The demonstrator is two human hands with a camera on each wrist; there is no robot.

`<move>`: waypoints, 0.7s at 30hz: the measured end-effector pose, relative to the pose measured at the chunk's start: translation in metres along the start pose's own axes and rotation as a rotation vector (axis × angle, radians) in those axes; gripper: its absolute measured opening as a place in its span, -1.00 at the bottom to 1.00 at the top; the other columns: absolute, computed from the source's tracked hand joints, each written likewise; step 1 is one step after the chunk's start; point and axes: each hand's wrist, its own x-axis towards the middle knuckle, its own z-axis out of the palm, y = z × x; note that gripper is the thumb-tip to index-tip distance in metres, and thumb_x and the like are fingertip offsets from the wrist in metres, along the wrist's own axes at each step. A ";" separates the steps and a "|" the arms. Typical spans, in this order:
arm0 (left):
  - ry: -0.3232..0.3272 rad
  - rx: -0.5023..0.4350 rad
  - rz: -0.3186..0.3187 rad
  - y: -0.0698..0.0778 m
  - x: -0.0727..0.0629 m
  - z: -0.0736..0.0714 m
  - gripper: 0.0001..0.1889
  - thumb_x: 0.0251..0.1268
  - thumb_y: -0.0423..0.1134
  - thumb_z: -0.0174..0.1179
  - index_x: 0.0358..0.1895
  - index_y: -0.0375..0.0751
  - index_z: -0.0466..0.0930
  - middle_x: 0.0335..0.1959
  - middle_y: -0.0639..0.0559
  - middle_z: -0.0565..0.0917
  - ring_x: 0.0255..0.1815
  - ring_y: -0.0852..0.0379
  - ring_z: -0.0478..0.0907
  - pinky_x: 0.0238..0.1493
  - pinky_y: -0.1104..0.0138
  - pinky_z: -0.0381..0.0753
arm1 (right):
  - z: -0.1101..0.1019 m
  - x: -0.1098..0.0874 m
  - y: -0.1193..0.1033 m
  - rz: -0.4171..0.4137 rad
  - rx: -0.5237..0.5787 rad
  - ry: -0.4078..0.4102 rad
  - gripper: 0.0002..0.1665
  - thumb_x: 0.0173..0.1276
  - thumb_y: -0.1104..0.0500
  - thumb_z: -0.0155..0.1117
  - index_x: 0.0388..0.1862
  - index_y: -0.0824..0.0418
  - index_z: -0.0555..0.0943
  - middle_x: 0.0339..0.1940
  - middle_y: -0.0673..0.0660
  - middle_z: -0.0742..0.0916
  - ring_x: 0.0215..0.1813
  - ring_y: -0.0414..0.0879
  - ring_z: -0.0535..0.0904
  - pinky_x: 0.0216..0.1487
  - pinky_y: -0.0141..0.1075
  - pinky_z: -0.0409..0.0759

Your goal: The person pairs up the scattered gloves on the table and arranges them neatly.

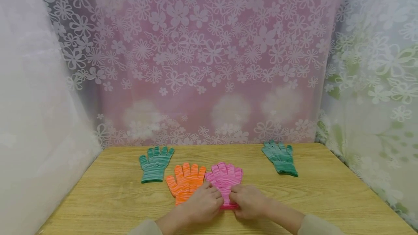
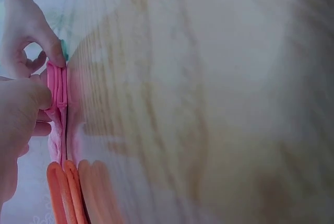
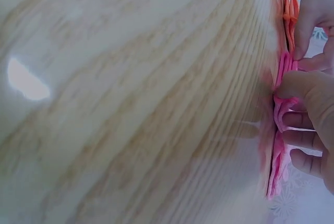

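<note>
A pink knit glove (image 1: 225, 180) lies on the table, its fingers pointing away from me. My left hand (image 1: 206, 201) pinches the left side of its cuff, and my right hand (image 1: 249, 201) pinches the right side. In the left wrist view the pink cuff (image 2: 58, 85) shows several layers at its edge, beside my left thumb. From the right wrist, my right hand (image 3: 315, 106) has its thumb at the cuff and its other fingers curled along the glove. Left of the pink glove an orange glove (image 1: 187, 180) lies flat, partly hidden by my left hand.
A green glove (image 1: 155, 166) lies at the left of the wooden table (image 1: 114, 198). Another green glove (image 1: 280, 159) lies tilted near the back right. A pink flowered curtain (image 1: 209, 64) hangs behind the table, with pale sheets on both sides.
</note>
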 end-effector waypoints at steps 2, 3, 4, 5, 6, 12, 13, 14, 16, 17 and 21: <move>0.000 -0.002 0.005 0.000 0.000 0.000 -0.90 0.15 -0.05 0.19 -0.43 0.07 0.56 -0.43 0.26 0.58 -0.33 0.29 0.49 -0.17 0.36 0.31 | -0.001 -0.001 0.000 -0.007 0.004 0.007 -0.66 -0.17 0.07 0.37 -0.61 0.00 0.33 -0.57 -0.18 0.28 -0.54 -0.31 0.18 -0.58 -0.53 0.05; -0.001 -0.002 0.010 0.000 -0.001 0.000 -0.89 0.15 -0.05 0.19 -0.43 0.07 0.56 -0.44 0.26 0.57 -0.33 0.30 0.49 -0.17 0.36 0.31 | -0.001 -0.001 0.001 -0.010 0.008 0.011 -0.66 -0.16 0.07 0.37 -0.61 0.00 0.33 -0.57 -0.19 0.28 -0.55 -0.32 0.17 -0.58 -0.53 0.04; -0.002 -0.008 0.013 0.000 -0.001 0.000 -0.89 0.15 -0.04 0.19 -0.43 0.07 0.56 -0.44 0.27 0.57 -0.33 0.30 0.49 -0.17 0.36 0.30 | -0.001 -0.001 0.001 -0.012 0.011 0.016 -0.66 -0.14 0.07 0.38 -0.61 0.00 0.33 -0.57 -0.19 0.27 -0.55 -0.32 0.16 -0.58 -0.53 0.04; -0.003 -0.015 0.018 0.000 -0.001 0.000 -0.89 0.16 -0.03 0.19 -0.43 0.08 0.56 -0.44 0.26 0.57 -0.33 0.30 0.49 -0.17 0.36 0.31 | -0.001 -0.001 0.001 -0.013 0.017 0.019 -0.66 -0.13 0.07 0.38 -0.62 0.00 0.33 -0.57 -0.19 0.27 -0.55 -0.33 0.15 -0.58 -0.54 0.03; -0.004 -0.025 0.022 0.000 -0.001 0.000 -0.88 0.17 -0.02 0.18 -0.43 0.08 0.56 -0.44 0.27 0.57 -0.33 0.30 0.49 -0.16 0.36 0.31 | -0.001 -0.001 0.001 -0.015 0.020 0.023 -0.66 -0.12 0.07 0.38 -0.62 0.00 0.33 -0.57 -0.19 0.28 -0.55 -0.33 0.15 -0.58 -0.54 0.03; -0.007 -0.097 0.047 -0.002 -0.003 0.001 -0.86 0.26 -0.03 0.12 -0.40 0.07 0.54 -0.43 0.26 0.55 -0.33 0.31 0.47 -0.16 0.37 0.32 | -0.002 -0.001 0.000 -0.021 0.032 -0.010 -0.69 -0.08 0.09 0.38 -0.60 -0.01 0.36 -0.56 -0.19 0.31 -0.52 -0.34 0.18 -0.60 -0.56 0.04; -0.009 -0.105 0.051 -0.002 -0.003 0.002 -0.86 0.28 -0.04 0.11 -0.39 0.06 0.54 -0.44 0.26 0.54 -0.34 0.31 0.47 -0.17 0.37 0.31 | -0.002 -0.002 0.000 -0.021 0.037 -0.019 -0.70 -0.07 0.08 0.38 -0.60 -0.01 0.36 -0.56 -0.20 0.31 -0.52 -0.35 0.19 -0.60 -0.56 0.04; -0.009 -0.109 0.055 -0.002 -0.003 0.002 -0.86 0.28 -0.05 0.11 -0.39 0.06 0.55 -0.44 0.26 0.54 -0.35 0.31 0.47 -0.18 0.38 0.31 | -0.002 -0.002 0.001 -0.023 0.047 -0.025 -0.70 -0.05 0.08 0.37 -0.60 -0.01 0.37 -0.55 -0.20 0.31 -0.52 -0.35 0.19 -0.60 -0.57 0.05; -0.014 -0.120 0.059 -0.003 -0.003 0.003 -0.87 0.28 -0.08 0.11 -0.39 0.04 0.56 -0.44 0.25 0.54 -0.36 0.31 0.47 -0.19 0.39 0.32 | -0.003 -0.003 0.003 -0.027 0.081 -0.042 -0.74 -0.01 0.08 0.35 -0.59 -0.01 0.39 -0.55 -0.20 0.32 -0.51 -0.36 0.20 -0.57 -0.58 0.07; -0.017 -0.122 0.062 -0.003 -0.003 0.004 -0.87 0.28 -0.08 0.11 -0.39 0.04 0.56 -0.44 0.25 0.54 -0.36 0.31 0.47 -0.19 0.39 0.32 | -0.004 -0.003 0.004 -0.034 0.102 -0.052 -0.77 0.02 0.09 0.33 -0.59 -0.01 0.41 -0.54 -0.20 0.33 -0.51 -0.37 0.21 -0.56 -0.59 0.09; -0.005 -0.133 0.076 -0.003 -0.003 0.004 -0.90 0.25 -0.10 0.14 -0.39 0.03 0.57 -0.42 0.24 0.56 -0.33 0.32 0.49 -0.20 0.42 0.37 | -0.007 -0.003 0.007 -0.070 0.161 -0.086 -0.84 0.09 0.14 0.27 -0.57 -0.02 0.46 -0.54 -0.20 0.36 -0.51 -0.40 0.21 -0.52 -0.62 0.12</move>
